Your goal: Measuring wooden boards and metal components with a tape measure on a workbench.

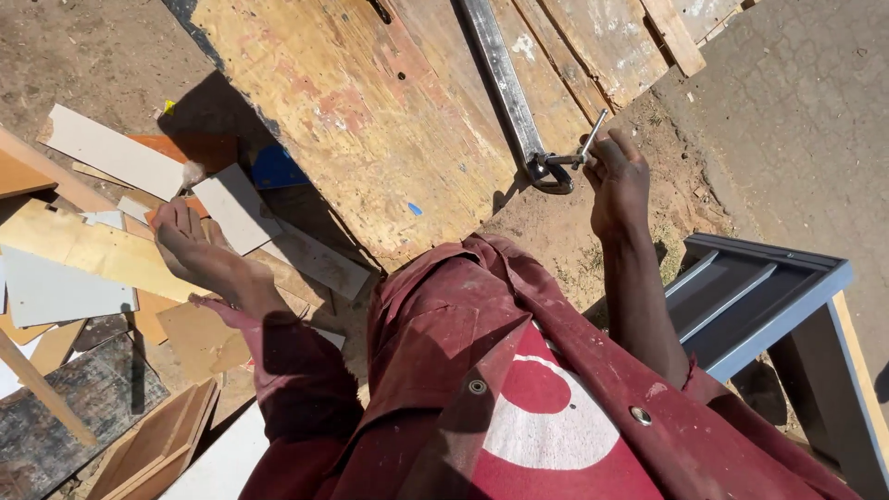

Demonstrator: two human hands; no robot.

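My right hand [619,181] grips the sliding handle of a metal clamp [554,167], which is fixed on the end of a long steel bar [500,79] lying across a worn plywood board [370,111]. My left hand [190,243] reaches down to the left, fingers apart, over a heap of board offcuts; it hovers just above a pale yellow strip [88,248] and next to a white rectangular piece [239,208]. I cannot tell whether it touches any piece. My dark red work coat [500,389] fills the bottom of the view.
Several wood and laminate scraps lie on the sandy ground at left, among them a white panel [111,148], a blue piece [276,169] and a dark weathered board [74,407]. A blue-grey metal frame [769,296] stands at right. Paving [806,111] lies beyond.
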